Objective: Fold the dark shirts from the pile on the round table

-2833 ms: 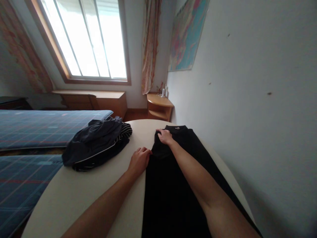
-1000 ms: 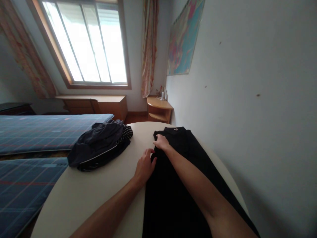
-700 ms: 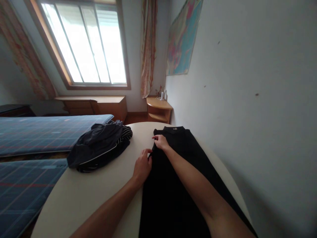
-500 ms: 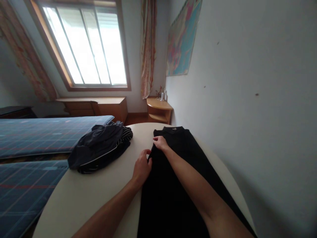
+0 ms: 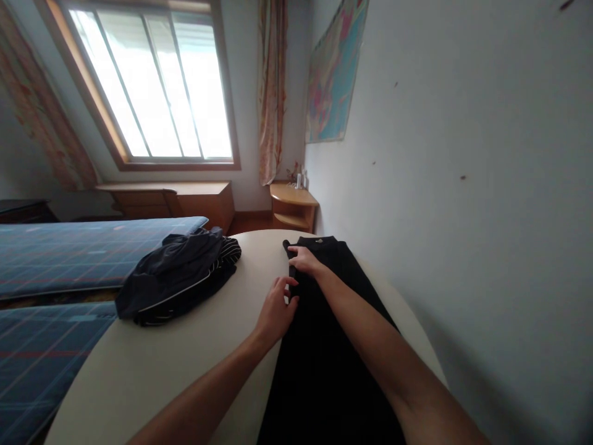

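Observation:
A long black garment (image 5: 324,377) lies lengthwise on a round cream table (image 5: 208,364). Its far end shows a collar-like band with a small pale label. My right hand (image 5: 304,261) is near that far end, its fingers closed at the left edge, where a bit of cloth stands up beside them. Closer to me, my left hand (image 5: 277,309) has its fingers curled at the same edge, thumb and forefinger touching the cloth. My right forearm crosses over the garment and hides part of it.
A dark bundled garment (image 5: 180,272) with white piping and a striped part rests at the table's left side. Beyond it are blue plaid mattresses (image 5: 55,253). A white wall (image 5: 486,247) runs along the right. A corner shelf (image 5: 294,194) stands behind the table.
Both hands have shifted slightly right along with the garment's left edge, which sits further in near my left hand. The view has turned a little to the right.

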`<state>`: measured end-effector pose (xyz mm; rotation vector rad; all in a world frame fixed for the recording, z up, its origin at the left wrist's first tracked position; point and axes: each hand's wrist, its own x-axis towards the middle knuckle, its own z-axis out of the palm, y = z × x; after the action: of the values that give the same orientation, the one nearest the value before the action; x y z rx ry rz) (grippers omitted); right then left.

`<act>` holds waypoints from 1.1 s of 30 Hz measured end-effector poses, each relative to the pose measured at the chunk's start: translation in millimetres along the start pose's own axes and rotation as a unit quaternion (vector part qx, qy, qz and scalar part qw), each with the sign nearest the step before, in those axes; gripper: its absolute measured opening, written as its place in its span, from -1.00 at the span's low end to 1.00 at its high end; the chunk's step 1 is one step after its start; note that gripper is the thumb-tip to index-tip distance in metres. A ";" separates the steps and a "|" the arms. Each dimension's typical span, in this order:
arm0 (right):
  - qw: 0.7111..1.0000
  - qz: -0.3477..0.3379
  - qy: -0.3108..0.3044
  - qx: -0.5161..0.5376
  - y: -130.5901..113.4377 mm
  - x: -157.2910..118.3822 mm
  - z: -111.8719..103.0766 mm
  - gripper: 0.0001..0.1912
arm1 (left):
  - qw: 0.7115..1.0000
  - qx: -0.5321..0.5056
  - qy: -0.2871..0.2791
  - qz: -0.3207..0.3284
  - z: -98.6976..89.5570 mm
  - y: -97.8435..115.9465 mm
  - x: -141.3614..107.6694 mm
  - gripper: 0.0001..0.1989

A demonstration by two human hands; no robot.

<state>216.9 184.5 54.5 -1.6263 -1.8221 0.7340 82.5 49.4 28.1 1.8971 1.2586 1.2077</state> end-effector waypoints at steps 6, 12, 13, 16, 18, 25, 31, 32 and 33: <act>0.999 -0.022 -0.004 0.028 35.7 -11.4 -49.4 -0.30 | 0.993 -0.075 -0.071 0.054 39.8 26.8 6.1 -0.76; 0.999 -0.019 -0.006 0.039 78.1 -36.0 -60.3 -0.36 | 0.976 0.091 -0.145 0.132 65.3 22.2 -13.7 -0.56; 0.999 -0.023 -0.005 0.040 83.4 -40.2 -61.4 -0.39 | 0.970 0.133 -0.163 0.125 66.1 19.8 -18.0 -0.49; 0.998 -0.058 0.021 -0.006 97.8 -52.4 -68.9 -0.55 | 0.949 0.221 -0.209 0.088 64.9 13.9 -27.0 -0.36; 0.992 -0.098 0.038 -0.065 106.9 -60.7 -76.6 -0.65 | 0.937 0.255 -0.229 0.074 62.8 12.3 -29.1 -0.32; 0.976 -0.167 -0.030 -0.139 122.8 -83.7 -89.1 -0.69 | 0.909 0.305 -0.273 0.076 50.1 12.0 -24.0 -0.26; 0.968 -0.138 -0.081 -0.193 112.5 -89.9 -70.0 -0.44 | 0.894 0.314 -0.307 0.092 18.3 -10.6 -6.0 -0.25; 0.966 -0.130 -0.082 -0.207 109.7 -90.3 -64.9 -0.41 | 0.892 0.314 -0.311 0.096 12.0 -16.2 -1.3 -0.25; 0.965 -0.123 -0.081 -0.219 106.9 -90.5 -59.6 -0.38 | 0.891 0.314 -0.313 0.100 6.2 -21.4 3.4 -0.25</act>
<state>340.5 106.9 11.0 -1.5892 -2.3817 0.3771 79.8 61.4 9.2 2.6321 1.1674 0.1752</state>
